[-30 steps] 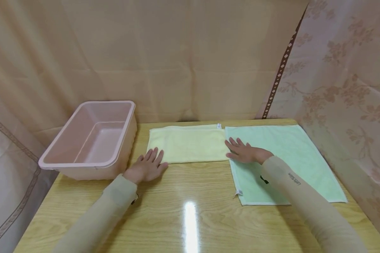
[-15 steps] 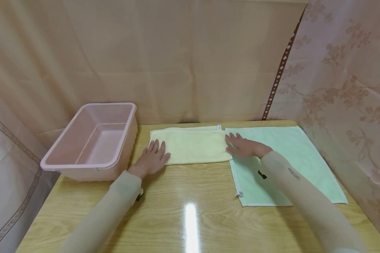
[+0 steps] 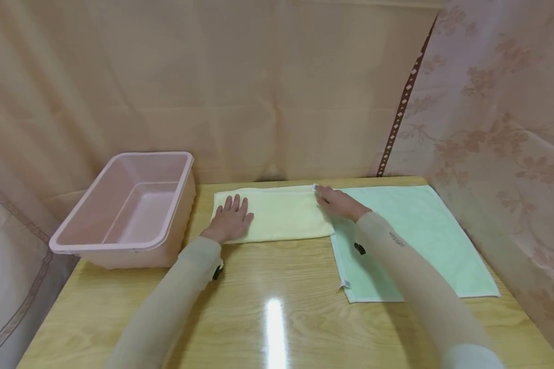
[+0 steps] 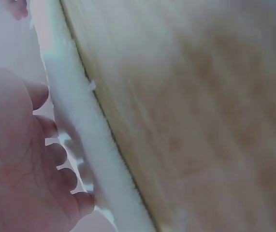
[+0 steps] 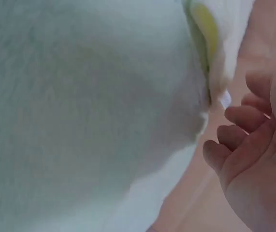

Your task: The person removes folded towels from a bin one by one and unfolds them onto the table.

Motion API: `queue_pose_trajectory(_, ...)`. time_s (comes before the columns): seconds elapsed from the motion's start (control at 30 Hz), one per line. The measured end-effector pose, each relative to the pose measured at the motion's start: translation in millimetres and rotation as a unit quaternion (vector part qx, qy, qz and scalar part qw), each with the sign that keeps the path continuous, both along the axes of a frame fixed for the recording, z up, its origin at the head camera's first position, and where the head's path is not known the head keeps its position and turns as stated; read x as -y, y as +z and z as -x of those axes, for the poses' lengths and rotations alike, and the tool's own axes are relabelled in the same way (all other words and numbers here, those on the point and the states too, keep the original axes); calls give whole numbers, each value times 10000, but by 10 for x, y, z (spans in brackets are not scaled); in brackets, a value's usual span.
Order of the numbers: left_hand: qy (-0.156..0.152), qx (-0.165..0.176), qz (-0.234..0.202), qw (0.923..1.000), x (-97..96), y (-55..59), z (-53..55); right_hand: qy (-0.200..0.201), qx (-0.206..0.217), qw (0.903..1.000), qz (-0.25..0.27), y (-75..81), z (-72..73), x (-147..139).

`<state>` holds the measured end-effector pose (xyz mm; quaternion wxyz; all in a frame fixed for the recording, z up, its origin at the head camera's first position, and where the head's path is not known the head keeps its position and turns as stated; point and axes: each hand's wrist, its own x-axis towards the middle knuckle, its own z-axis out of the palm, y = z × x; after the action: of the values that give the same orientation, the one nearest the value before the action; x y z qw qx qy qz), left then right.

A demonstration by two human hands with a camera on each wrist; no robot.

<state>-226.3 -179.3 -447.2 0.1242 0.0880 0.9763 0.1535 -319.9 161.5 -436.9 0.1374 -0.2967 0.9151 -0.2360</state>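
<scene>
A pale yellow towel (image 3: 281,212), folded into a long rectangle, lies on the table with a small white tag at its far right corner. Spread flat with straight fingers, my left hand (image 3: 231,220) is over the towel's left end. In the left wrist view that hand (image 4: 21,150) shows its palm and fingertips right by the towel's thick edge (image 4: 87,111). My right hand (image 3: 340,202) has its fingertips at the tagged corner. The right wrist view shows the right hand (image 5: 254,140) with loosely bent fingers beside the white tag (image 5: 225,99), gripping nothing.
A mint green towel (image 3: 411,236) lies unfolded to the right, its left edge meeting the yellow towel. At the left stands an empty pink plastic basin (image 3: 177,205). Curtains (image 3: 277,92) close off the wooden table (image 3: 240,307) at the back and both sides.
My left hand has slid forward and right, farther onto the yellow towel. The right hand has moved forward and left from the green towel's edge to the tagged corner.
</scene>
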Motion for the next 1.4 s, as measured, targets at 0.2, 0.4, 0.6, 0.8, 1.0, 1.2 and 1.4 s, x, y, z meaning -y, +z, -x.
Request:
queue_pose_trajectory(0.2, 35, 261, 17, 9997, 24, 17, 57, 188, -203, 9993, -246, -130, 50, 143)
queue_pose_trajectory(0.4, 107, 454, 186, 9987, 19, 25, 107, 461, -418, 9943, -860, -90, -6, 250)
queue_pose_trajectory(0.6, 173, 459, 247, 9985, -3, 49, 110, 561, -321, 9846, -1622, 74, -64, 375)
queue_pose_trajectory(0.8, 199, 456, 221, 9985, -29, 62, 109, 313, 96, 9849, -1699, 94, -76, 371)
queue_pose_trajectory(1.0, 269, 516, 265, 9980, 9, -62, 166, 193, 530, 9864, -1544, 96, -89, 352)
queue_pose_trajectory(1.2, 245, 602, 338, 9973, 85, -242, 287, 221, 276, 9884, -1477, 81, -72, 343)
queue_pose_trajectory(1.4, 182, 465, 98, 9987, 56, -52, 204, -76, -486, 9894, -1363, 48, -26, 324)
